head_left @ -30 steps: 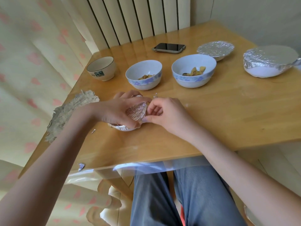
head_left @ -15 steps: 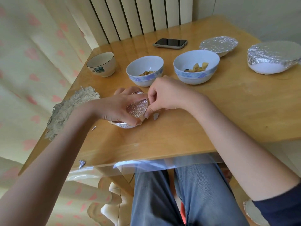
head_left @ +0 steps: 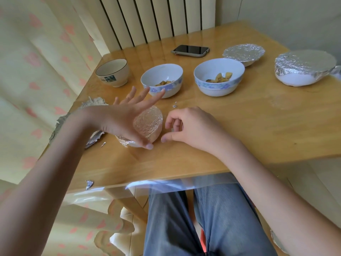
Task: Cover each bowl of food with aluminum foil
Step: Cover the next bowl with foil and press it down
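I am watching the foil-covered bowl (head_left: 147,126) sitting near the worktop (head_left: 239,130) front edge; my left hand (head_left: 127,117) is spreading its fingers straight above it, thumb touching its rim, while my right hand (head_left: 191,126) is hovering beside it, fingers loosely curled, holding nothing.

Soft daylight, table (head_left: 239,130) glare, wide-angle edge distortion.

left hand (head_left: 127,119) fingers spread straight | right hand (head_left: 191,128) loosely curled, holding nothing

The left hand (head_left: 127,115) hides the foil-covered bowl's (head_left: 147,126) near side.
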Demonstrator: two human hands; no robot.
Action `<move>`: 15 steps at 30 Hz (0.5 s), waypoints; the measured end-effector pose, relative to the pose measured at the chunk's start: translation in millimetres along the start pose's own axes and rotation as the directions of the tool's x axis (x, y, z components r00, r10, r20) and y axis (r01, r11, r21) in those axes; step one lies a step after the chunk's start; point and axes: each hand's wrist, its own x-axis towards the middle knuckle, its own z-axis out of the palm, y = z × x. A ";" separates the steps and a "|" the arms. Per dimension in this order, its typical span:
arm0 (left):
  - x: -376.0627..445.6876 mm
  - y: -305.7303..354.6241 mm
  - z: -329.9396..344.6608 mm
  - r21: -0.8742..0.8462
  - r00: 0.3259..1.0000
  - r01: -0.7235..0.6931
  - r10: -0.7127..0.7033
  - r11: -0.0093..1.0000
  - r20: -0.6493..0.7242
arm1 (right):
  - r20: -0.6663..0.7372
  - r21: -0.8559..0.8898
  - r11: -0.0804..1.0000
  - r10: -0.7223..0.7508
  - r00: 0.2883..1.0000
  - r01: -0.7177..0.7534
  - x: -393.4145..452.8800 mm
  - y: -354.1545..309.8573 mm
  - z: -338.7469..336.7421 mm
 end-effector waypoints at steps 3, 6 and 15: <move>3.1 -3.0 0.4 0.023 0.993 -0.115 0.115 0.993 0.003 | -0.047 -0.013 1.000 -0.005 0.999 0.005 2.5 -3.4 3.7; 7.9 0.2 5.1 -0.031 0.987 -0.158 0.157 0.987 -0.044 | -0.087 -0.011 1.000 -0.023 0.996 0.023 5.8 -5.0 7.8; 11.1 -0.4 9.4 -0.078 0.981 -0.189 0.184 0.979 -0.066 | 0.004 0.144 0.985 -0.092 0.996 0.091 25.3 1.4 0.1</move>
